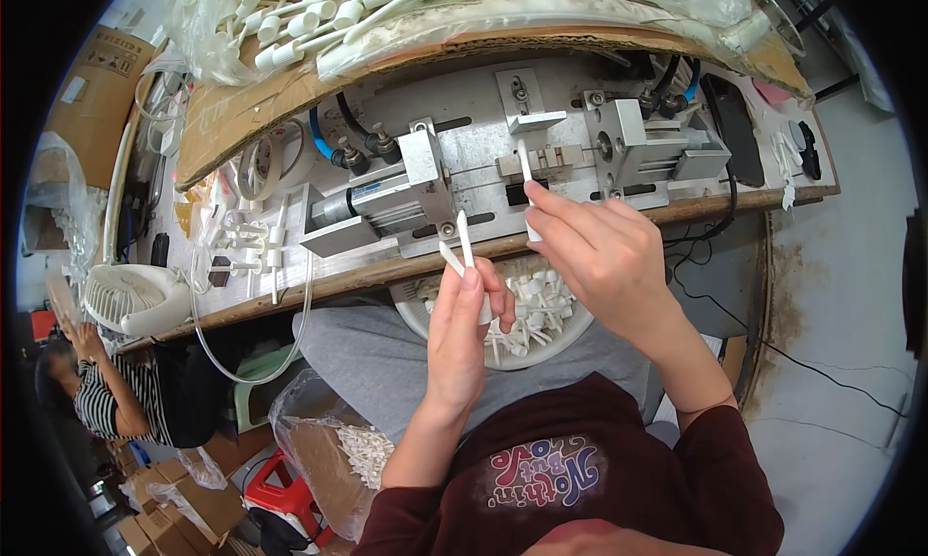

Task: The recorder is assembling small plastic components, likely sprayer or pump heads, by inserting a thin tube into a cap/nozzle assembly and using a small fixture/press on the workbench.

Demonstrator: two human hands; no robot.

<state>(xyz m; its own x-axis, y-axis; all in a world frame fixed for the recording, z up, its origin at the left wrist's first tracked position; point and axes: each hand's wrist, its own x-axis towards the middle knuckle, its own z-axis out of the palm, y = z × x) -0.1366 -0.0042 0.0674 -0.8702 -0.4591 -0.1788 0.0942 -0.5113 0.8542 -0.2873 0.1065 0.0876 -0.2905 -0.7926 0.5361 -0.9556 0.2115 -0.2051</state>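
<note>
My left hand (464, 329) grips two thin white plastic sticks (458, 247) that point up toward the bench edge. My right hand (599, 251) pinches another white stick (528, 184) and holds it upright against the slot of a grey metal press jig (541, 160) on the bench. On my lap, under both hands, sits a white bowl (570, 336) filled with several white plastic pieces.
A pneumatic cylinder (372, 203) with blue and black hoses lies on the wooden bench. Clear bags of white parts (319, 19) sit on cardboard behind it. A small white fan (135, 300) stands at left. Another seated person (106, 401) is at lower left. A bag of parts (338, 450) lies by my knee.
</note>
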